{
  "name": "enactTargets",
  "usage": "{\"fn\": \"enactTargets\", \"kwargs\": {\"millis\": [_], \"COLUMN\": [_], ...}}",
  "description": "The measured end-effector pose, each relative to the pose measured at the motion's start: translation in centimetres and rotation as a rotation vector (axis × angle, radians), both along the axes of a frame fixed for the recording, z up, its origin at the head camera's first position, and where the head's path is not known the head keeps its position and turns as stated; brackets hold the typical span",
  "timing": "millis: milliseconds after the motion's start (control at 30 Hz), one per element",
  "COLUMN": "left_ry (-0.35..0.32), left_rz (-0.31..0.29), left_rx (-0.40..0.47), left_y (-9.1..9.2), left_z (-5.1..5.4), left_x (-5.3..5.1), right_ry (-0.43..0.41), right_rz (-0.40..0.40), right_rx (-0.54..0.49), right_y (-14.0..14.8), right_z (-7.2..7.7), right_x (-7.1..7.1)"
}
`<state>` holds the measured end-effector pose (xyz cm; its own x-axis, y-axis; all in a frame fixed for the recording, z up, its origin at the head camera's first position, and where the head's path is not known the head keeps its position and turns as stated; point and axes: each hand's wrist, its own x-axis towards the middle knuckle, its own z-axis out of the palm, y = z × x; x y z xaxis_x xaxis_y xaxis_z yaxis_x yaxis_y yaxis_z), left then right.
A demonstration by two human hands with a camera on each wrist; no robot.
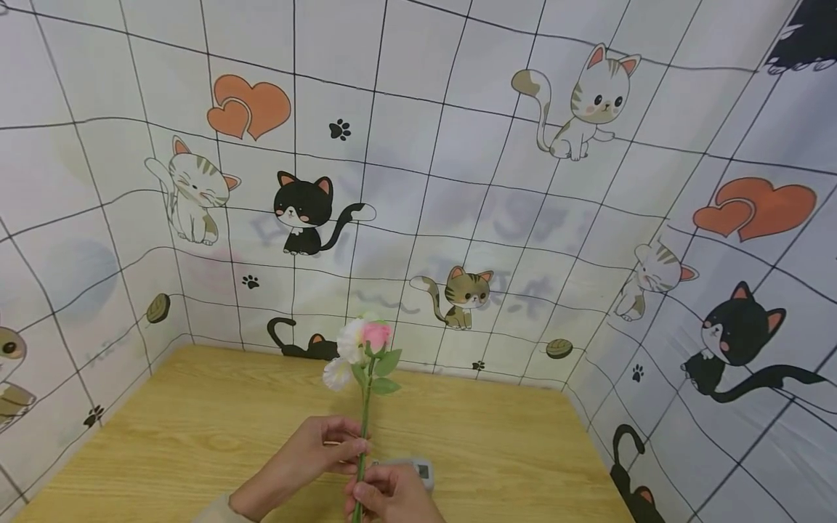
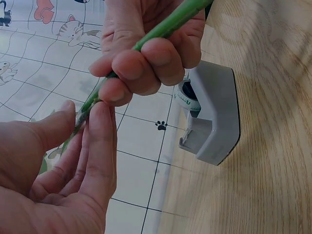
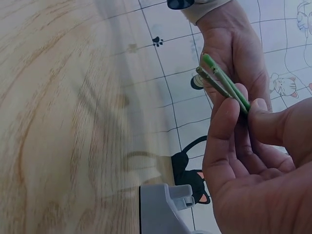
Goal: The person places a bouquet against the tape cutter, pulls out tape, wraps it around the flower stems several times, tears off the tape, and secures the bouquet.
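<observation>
Two artificial flowers are held upright together, a pink rose (image 1: 376, 336) and a white flower (image 1: 349, 343) with drooping petals, with green leaves (image 1: 387, 362) below the rose. Around the middle of the green stems (image 1: 365, 425), my left hand (image 1: 320, 449) pinches between thumb and fingers. Lower down, my right hand (image 1: 395, 494) grips the same stems with thumb and curled fingers. Two cut stem ends (image 3: 214, 73) stick out past the right hand (image 3: 253, 165) in the right wrist view. In the left wrist view, the left hand (image 2: 73, 165) is close beside the right hand (image 2: 151, 53).
A grey tape dispenser (image 2: 217, 112) with a tape roll (image 2: 187, 95) stands on the wooden table (image 1: 497, 443), just behind the right hand. White cloth with grid lines and cartoon cats (image 1: 304, 214) surrounds the table at the back and sides.
</observation>
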<state>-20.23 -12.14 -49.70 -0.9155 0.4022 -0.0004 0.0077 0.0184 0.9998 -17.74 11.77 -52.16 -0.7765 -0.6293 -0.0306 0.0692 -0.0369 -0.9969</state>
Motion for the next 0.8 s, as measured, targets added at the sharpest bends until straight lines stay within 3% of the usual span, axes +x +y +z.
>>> {"fn": "enactTargets", "kwargs": {"millis": [800], "left_ry": [-0.031], "left_rz": [0.073], "left_rx": [0.006], "left_y": [0.73], "left_z": [-0.32], "left_x": [-0.17], "right_ry": [0.004], "right_rz": [-0.148], "right_rx": [0.1], "right_y": [-0.55], "right_z": [0.83], "right_x": [0.2]}}
